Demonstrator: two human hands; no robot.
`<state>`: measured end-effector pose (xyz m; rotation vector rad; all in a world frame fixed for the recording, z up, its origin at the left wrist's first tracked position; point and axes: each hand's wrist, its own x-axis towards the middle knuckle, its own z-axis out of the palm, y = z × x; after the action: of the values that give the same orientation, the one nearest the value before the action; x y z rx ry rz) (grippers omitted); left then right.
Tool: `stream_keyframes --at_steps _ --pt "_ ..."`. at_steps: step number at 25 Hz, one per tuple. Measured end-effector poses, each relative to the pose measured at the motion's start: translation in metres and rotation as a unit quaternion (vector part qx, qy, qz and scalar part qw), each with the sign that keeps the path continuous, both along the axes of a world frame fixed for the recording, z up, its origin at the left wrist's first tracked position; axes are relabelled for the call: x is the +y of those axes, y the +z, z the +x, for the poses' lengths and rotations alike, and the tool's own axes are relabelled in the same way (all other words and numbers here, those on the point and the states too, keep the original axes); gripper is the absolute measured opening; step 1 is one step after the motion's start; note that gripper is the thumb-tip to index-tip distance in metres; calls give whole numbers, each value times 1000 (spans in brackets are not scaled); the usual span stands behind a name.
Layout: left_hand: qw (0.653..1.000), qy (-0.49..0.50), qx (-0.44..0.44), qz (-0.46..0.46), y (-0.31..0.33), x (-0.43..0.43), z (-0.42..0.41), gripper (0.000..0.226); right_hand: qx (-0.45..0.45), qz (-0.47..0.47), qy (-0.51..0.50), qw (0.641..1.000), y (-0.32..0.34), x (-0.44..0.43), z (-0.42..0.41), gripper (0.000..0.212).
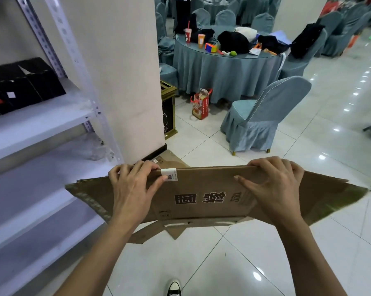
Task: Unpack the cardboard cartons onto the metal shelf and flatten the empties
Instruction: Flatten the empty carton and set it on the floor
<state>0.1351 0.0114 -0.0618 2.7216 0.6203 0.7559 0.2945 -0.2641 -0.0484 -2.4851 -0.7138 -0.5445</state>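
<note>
The metal shelf (52,116) stands at left, with black boxes (24,86) on an upper level. Beside it the flattened carton (201,189) hangs above the floor. The left grip (135,184) curls over its top fold by the label, and the right grip (274,184) does the same further along. The loose end flaps droop and could snag the shelf edge, or the carton could spring open.
</note>
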Motion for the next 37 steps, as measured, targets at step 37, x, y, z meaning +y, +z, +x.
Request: stream_keyframes --at_steps 37 --pt "960 269 72 -40 -75 -60 262 22 73 -66 190 977 -97 49 393 59"
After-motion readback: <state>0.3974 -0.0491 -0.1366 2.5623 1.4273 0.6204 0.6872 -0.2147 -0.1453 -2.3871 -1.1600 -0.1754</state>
